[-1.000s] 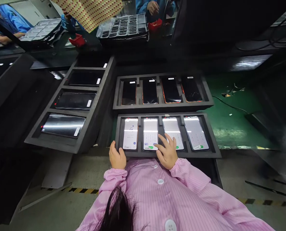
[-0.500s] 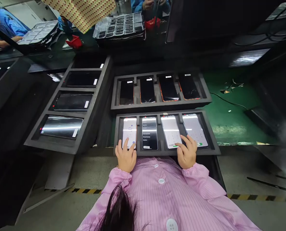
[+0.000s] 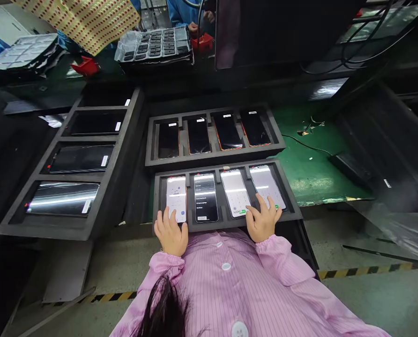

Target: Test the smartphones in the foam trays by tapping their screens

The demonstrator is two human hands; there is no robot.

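Note:
Several lit smartphones lie in the compartments of a dark foam tray (image 3: pixel 226 225) right in front of me. My left hand (image 3: pixel 171 234), fingers apart, is at the lower edge of the leftmost phone (image 3: pixel 176 194), which has a white screen. Beside it lies a phone with a black text menu (image 3: pixel 206 199). My right hand (image 3: pixel 263 220) has its fingers spread over the lower ends of the two right-hand phones, a keypad-screen phone (image 3: pixel 235 189) and the rightmost phone (image 3: pixel 266 182). Whether the fingertips touch the glass I cannot tell. Neither hand grips anything.
Behind is a second tray (image 3: pixel 212 160) of dark-screened phones. A long tray (image 3: pixel 100 206) with more phones slants at left. A cable (image 3: pixel 309 146) crosses the green mat (image 3: pixel 300 173). Farther back are a red bin (image 3: pixel 85 66), a parts tray (image 3: pixel 156 44) and co-workers in blue sleeves.
The whole view has shifted, so the trays sit farther left. My right hand has moved slightly rightward over the phones, its fingers now nearer the rightmost one. My left hand remains by the leftmost phone.

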